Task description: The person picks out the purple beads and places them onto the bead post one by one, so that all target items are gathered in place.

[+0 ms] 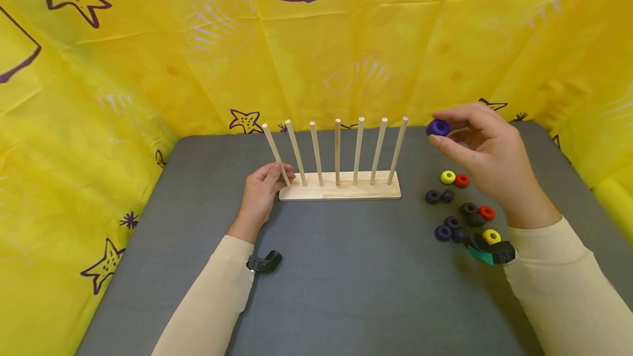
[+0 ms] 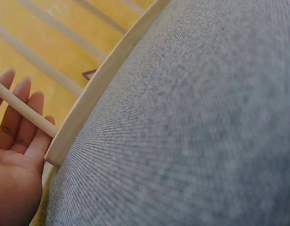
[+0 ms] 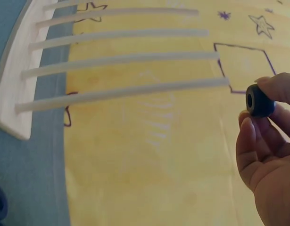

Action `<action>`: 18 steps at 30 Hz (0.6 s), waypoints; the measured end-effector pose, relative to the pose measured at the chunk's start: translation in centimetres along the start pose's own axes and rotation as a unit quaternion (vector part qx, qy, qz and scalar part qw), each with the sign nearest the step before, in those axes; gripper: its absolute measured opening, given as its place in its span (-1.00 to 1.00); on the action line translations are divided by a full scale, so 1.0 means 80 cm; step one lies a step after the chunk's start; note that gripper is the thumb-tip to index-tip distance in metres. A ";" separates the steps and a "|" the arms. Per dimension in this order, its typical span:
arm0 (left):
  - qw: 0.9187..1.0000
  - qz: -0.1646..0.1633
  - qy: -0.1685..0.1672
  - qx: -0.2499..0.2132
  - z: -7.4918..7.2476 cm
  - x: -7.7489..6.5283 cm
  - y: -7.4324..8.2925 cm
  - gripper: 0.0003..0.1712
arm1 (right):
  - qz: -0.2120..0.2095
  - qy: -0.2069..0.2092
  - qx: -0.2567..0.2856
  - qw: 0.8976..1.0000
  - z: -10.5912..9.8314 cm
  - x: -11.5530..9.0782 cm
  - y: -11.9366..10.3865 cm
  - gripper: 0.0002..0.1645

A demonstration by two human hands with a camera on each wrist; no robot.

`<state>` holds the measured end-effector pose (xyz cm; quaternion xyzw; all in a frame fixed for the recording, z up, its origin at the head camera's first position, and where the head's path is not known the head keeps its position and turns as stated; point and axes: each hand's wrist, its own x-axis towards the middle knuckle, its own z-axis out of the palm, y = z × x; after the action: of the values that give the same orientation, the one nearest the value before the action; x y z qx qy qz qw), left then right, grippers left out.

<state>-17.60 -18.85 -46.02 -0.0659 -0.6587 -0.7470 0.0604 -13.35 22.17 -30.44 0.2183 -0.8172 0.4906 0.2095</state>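
Note:
My right hand (image 1: 494, 153) pinches a purple ring-shaped bead (image 1: 438, 128) between thumb and fingertips, raised above the table to the right of a wooden peg stand (image 1: 341, 194). In the right wrist view the bead (image 3: 260, 101) looks dark, its hole facing the pegs, apart from the nearest peg's tip (image 3: 225, 82). My left hand (image 1: 259, 191) is at the stand's left end, holding the leftmost peg (image 1: 274, 150) low down between thumb and fingers. The left wrist view shows those fingers (image 2: 24, 113) bent loosely behind the peg; the thumb is out of sight there. Several bare pegs stand upright in a row.
Loose beads lie on the grey table (image 1: 346, 279) at the right, below my right hand: a yellow bead (image 1: 447, 177), a red bead (image 1: 487, 212), a purple bead (image 1: 443, 233) and several dark ones. A yellow patterned cloth (image 1: 306, 70) rises behind the table and at both sides.

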 end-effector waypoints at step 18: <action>1.000 -0.006 0.003 0.014 -0.001 -0.002 0.003 -0.56 | 0.025 -0.025 0.016 0.999 0.031 0.037 -0.002 -0.55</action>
<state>-17.42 -18.93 -45.83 -0.0593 -0.6690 -0.7385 0.0589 -16.02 19.45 -29.71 0.2134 -0.8193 0.5034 0.1728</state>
